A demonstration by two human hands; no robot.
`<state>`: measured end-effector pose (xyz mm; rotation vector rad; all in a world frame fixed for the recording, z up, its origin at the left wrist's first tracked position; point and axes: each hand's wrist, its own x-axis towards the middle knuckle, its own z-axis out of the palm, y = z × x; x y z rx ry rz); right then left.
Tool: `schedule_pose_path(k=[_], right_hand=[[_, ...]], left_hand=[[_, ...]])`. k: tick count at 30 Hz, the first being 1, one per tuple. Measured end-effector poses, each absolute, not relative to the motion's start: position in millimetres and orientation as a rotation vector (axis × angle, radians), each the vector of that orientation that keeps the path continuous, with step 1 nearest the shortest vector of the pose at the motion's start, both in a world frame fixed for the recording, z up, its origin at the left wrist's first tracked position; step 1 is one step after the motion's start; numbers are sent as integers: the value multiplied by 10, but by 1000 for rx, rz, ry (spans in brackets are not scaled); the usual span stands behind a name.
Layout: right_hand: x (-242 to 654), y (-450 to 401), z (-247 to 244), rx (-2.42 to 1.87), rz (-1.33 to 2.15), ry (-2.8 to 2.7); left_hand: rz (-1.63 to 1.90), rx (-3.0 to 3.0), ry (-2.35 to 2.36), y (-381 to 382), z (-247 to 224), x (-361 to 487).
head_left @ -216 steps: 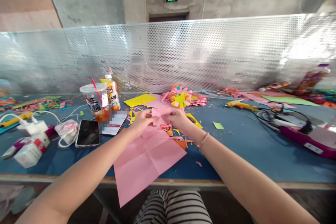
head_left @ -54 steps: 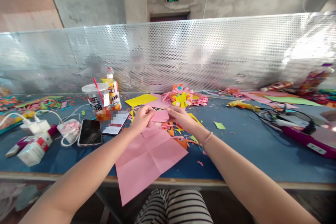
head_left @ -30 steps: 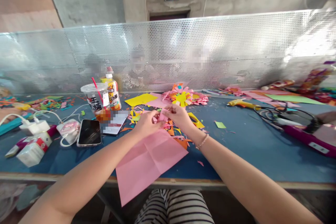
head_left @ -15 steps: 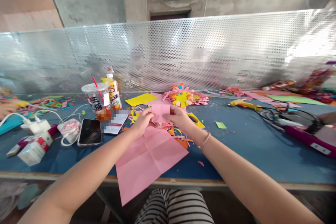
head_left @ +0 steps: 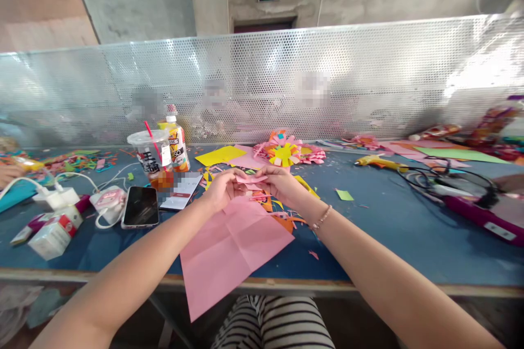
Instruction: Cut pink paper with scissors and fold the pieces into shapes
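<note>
Between my two hands is a small piece of pink paper (head_left: 250, 179), now seen nearly edge-on as a narrow strip. My left hand (head_left: 224, 190) pinches its left end, and my right hand (head_left: 282, 184) pinches the right end. Below them a large creased sheet of pink paper (head_left: 235, 245) lies on the table, one corner hanging over the front edge. Just beyond my hands sits a paper flower (head_left: 284, 152) with pink fringes and a yellow middle. Yellow-handled scissors (head_left: 306, 186) are partly hidden behind my right hand.
On the left stand a plastic cup (head_left: 149, 155) with a straw and a drink bottle (head_left: 178, 144), near a phone (head_left: 140, 206) and chargers (head_left: 108, 202). A yellow glue gun (head_left: 380, 162) and cables lie right. A perforated metal screen (head_left: 347, 82) borders the table's back. Another person's hand (head_left: 6, 172) shows far left.
The small pink paper has gone from facing me as a creased rectangle to a thin folded or tilted strip. My hands have drawn slightly closer together around it.
</note>
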<state>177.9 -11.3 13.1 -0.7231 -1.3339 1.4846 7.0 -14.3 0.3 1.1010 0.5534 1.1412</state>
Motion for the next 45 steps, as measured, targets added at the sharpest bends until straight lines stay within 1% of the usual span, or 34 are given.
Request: schedule_pose_path(k=[5, 11, 15, 23, 34, 45], right_hand=[[1765, -137, 152, -740, 1482, -1346], [1741, -92, 69, -835, 1195, -1524], [1736, -63, 41, -858, 1169, -1502], [1730, -68, 50, -897, 1077, -1519], [1743, -47, 66, -868, 1046, -1579], [1776, -29, 44, -941, 774, -1865]], left_hand=[[1204, 1203, 690, -130, -5, 93], [1272, 1392, 868, -156, -6, 144], [1255, 1386, 915, -167, 9, 151], [1274, 1377, 932, -187, 42, 166], [1287, 1397, 873, -183, 31, 154], [1306, 1511, 884, -171, 24, 138]])
